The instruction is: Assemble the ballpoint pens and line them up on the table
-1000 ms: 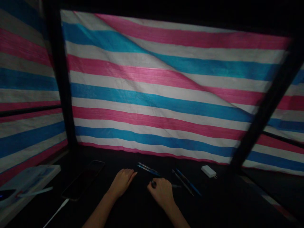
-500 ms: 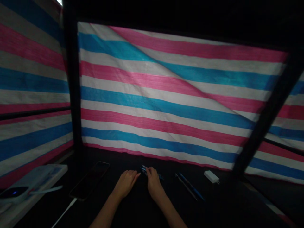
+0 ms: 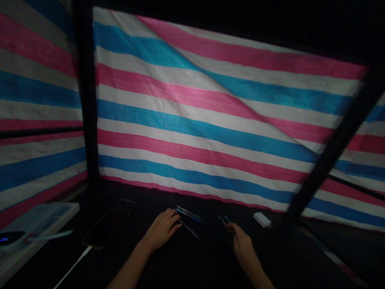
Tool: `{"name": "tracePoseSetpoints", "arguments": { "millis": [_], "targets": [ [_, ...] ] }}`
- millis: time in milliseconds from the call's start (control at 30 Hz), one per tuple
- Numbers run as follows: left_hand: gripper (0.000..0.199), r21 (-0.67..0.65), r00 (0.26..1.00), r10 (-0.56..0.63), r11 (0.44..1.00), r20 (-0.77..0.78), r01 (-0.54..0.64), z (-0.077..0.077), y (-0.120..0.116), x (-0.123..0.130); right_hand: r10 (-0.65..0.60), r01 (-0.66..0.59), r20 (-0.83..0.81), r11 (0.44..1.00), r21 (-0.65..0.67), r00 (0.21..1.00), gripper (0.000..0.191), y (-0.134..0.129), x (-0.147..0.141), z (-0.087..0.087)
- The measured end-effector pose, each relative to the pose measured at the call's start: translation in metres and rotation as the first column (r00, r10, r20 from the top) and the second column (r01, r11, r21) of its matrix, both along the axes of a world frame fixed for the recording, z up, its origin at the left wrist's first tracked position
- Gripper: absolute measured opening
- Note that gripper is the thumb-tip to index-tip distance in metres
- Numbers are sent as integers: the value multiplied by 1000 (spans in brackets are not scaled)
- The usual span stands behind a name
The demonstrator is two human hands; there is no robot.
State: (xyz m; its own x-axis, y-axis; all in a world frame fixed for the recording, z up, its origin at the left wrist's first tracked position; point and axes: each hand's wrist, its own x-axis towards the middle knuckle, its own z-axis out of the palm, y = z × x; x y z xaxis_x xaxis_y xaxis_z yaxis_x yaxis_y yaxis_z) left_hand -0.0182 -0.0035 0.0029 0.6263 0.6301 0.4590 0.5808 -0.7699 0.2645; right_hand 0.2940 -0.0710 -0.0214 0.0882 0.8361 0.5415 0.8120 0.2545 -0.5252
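Pens lie on the dark table in front of me. My left hand [image 3: 164, 228] has its fingertips at the upper end of a dark pen [image 3: 189, 230], fingers bent together. Just beyond it, blue and silver pens [image 3: 190, 214] lie side by side. Over to the right, my right hand [image 3: 240, 237] pinches the blue pen [image 3: 226, 218] from above, and a second slim pen [image 3: 221, 220] shows beside it. The lower parts of these two are hidden by my fingers.
A phone [image 3: 108, 224] with a white cable [image 3: 73, 266] lies at the left. Beside it, a pale box [image 3: 64, 212] carries a device with a lit display [image 3: 10, 238]. A white charger [image 3: 262, 220] sits at the right. Striped sheeting [image 3: 192, 132] hangs behind.
My right hand has left the middle pens and moved right onto the blue pen. My left hand has reached the middle pens, where one now lies apart. The view has shifted slightly.
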Motion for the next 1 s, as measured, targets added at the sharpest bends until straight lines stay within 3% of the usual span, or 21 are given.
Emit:
{"name": "tracePoseSetpoints", "arguments": {
  "millis": [133,267,367,467,600,833,1000],
  "targets": [
    [33,-41,991,-71,997,-110,67,-8,1,4,-112,105,-133,993,-55,985,34,-8,21,-12],
    [42,-50,986,-8,999,-165,-1,-17,8,5,-192,180,-81,975,-129,978,32,-18,22,-6],
    [49,-16,990,48,999,-131,-50,-14,7,5,-186,175,-54,972,-156,981,32,-21,20,-2],
    [35,5,993,63,998,-97,-62,-6,2,5,-179,174,-34,976,-130,983,34,-20,21,-3],
    [22,-30,993,-34,999,-110,31,-2,-4,6,-198,190,-61,975,-119,978,38,-19,24,-9],
    [38,-108,989,-104,990,-101,93,-7,-4,6,-180,187,62,974,-129,982,41,-19,24,-17],
    [40,-130,983,-147,983,-111,132,-2,-6,7,-204,235,221,964,-127,954,40,-24,16,-6]
  ]
}}
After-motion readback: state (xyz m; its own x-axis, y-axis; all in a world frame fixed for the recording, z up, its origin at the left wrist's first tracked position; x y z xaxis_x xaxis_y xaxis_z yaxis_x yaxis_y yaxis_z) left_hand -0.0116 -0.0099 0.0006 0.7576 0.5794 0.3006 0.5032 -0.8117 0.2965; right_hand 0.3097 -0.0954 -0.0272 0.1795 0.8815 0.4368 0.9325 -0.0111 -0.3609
